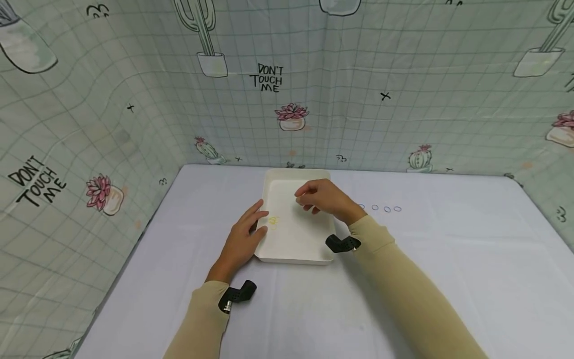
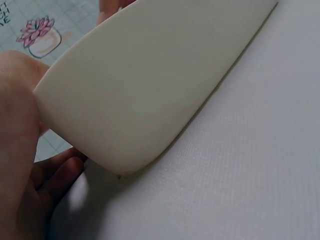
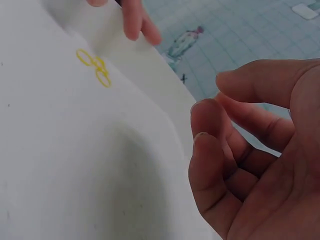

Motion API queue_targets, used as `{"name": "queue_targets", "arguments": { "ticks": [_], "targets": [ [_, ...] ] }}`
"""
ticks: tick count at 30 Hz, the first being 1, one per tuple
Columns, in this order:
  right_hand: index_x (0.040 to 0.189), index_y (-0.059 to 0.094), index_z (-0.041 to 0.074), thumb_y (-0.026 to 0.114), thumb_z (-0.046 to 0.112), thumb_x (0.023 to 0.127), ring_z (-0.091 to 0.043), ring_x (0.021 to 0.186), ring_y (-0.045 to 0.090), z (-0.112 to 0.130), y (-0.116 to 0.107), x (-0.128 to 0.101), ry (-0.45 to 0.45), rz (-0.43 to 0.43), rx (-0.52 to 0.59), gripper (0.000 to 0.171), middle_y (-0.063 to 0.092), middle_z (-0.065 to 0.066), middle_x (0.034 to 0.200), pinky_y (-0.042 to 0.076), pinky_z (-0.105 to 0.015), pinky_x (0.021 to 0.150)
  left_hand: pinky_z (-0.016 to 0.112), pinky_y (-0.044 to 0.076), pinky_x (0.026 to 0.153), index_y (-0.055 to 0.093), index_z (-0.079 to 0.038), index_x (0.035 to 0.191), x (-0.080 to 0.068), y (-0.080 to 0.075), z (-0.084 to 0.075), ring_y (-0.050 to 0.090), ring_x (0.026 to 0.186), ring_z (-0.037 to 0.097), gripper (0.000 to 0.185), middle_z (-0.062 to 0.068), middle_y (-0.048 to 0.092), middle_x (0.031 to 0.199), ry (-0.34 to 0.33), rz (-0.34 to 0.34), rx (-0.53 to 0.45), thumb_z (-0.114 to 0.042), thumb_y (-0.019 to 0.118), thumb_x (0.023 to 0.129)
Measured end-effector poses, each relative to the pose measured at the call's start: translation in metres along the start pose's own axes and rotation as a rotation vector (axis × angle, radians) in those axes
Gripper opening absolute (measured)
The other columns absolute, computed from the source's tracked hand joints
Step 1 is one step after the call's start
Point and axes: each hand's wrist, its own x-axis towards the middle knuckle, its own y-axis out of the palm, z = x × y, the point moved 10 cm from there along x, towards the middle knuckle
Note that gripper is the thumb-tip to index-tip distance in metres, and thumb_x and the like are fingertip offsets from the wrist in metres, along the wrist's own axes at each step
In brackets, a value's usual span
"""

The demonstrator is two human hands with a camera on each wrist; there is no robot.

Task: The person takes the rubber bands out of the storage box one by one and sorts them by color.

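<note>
A shallow white tray lies on the white table. My left hand grips its left wall, with fingertips and thumb over the rim; in the left wrist view other fingers sit low outside the tray's corner. Inside, beside that wall, small thin yellow rings lie in an overlapping cluster. Above the tray's middle hovers my right hand, fingers loosely bent. Its thumb tip comes close to the fingertips in the right wrist view, and nothing shows between them. The hand's shadow falls on the tray floor.
Several small blue rings lie in a row on the table right of the tray, partly behind the right wrist. A patterned cloth with cactus drawings hangs behind and left of the table. Both wrists carry black cameras.
</note>
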Motion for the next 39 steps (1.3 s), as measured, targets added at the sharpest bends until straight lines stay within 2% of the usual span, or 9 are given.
{"name": "queue_targets", "arguments": {
  "ticks": [6,12,17,21,25,30,34,39],
  "targets": [
    [0.119,0.069,0.004,0.07,0.019,0.092,-0.024,0.09,0.067,0.006,0.029,0.017,0.019,0.057,-0.029,0.031,0.069,-0.01,0.101,0.056,-0.035,0.074,0.037,0.037,0.112,0.059,-0.007,0.139,0.001,-0.001,0.0,0.031,0.145,0.011,0.04,-0.013,0.033,0.159,-0.004,0.0,0.013,-0.012,0.06,0.1],
    [0.113,0.071,0.008,0.069,0.016,0.091,-0.02,0.08,0.064,0.006,0.054,0.028,0.009,0.12,-0.109,0.024,0.068,-0.007,0.092,0.055,-0.029,0.066,0.038,0.039,0.111,0.059,-0.008,0.139,0.002,0.0,-0.002,0.032,0.144,0.011,0.039,-0.012,0.034,0.159,0.017,0.005,0.012,-0.012,0.06,0.1],
    [0.109,0.073,0.01,0.069,0.012,0.09,-0.016,0.065,0.057,0.004,0.064,0.031,-0.016,0.157,-0.165,0.02,0.065,-0.006,0.078,0.049,-0.026,0.059,0.038,0.04,0.11,0.06,-0.01,0.138,0.004,0.0,-0.003,0.033,0.144,0.011,0.039,-0.011,0.034,0.159,0.025,0.008,0.019,-0.012,0.06,0.099],
    [0.106,0.075,0.011,0.069,0.011,0.089,-0.012,0.057,0.051,0.006,0.069,0.037,-0.062,0.149,-0.232,0.018,0.062,-0.003,0.07,0.043,-0.024,0.054,0.038,0.039,0.111,0.061,-0.011,0.138,0.004,-0.001,-0.001,0.031,0.145,0.01,0.038,-0.011,0.035,0.159,0.026,0.005,0.026,-0.014,0.06,0.1],
    [0.103,0.077,0.013,0.073,0.013,0.087,-0.01,0.058,0.049,0.009,0.077,0.043,-0.106,0.131,-0.304,0.016,0.06,0.001,0.068,0.04,-0.023,0.055,0.039,0.039,0.111,0.062,-0.012,0.137,0.003,-0.004,0.001,0.031,0.145,0.011,0.038,-0.013,0.035,0.158,0.026,-0.007,0.023,-0.013,0.06,0.099],
    [0.098,0.079,0.014,0.075,0.011,0.084,-0.011,0.059,0.048,0.009,0.081,0.044,-0.104,0.092,-0.358,0.015,0.056,0.001,0.065,0.039,-0.024,0.054,0.039,0.04,0.11,0.063,-0.013,0.136,0.003,-0.005,0.0,0.032,0.145,0.011,0.037,-0.011,0.036,0.158,0.037,-0.008,0.007,-0.012,0.06,0.099],
    [0.098,0.079,0.015,0.072,0.01,0.086,-0.012,0.062,0.049,0.01,0.081,0.041,-0.11,0.084,-0.384,0.015,0.057,0.001,0.067,0.039,-0.025,0.058,0.037,0.04,0.11,0.064,-0.012,0.135,0.002,-0.005,0.0,0.032,0.144,0.01,0.036,-0.013,0.036,0.157,0.024,-0.007,0.007,-0.012,0.06,0.099],
    [0.094,0.078,0.016,0.068,0.01,0.09,-0.014,0.075,0.054,0.011,0.081,0.039,-0.141,0.101,-0.412,0.012,0.065,0.003,0.076,0.043,-0.026,0.066,0.037,0.039,0.111,0.063,-0.014,0.135,0.002,-0.004,0.001,0.032,0.144,0.01,0.036,-0.014,0.036,0.157,0.015,-0.006,0.014,-0.014,0.06,0.099]
  ]
}}
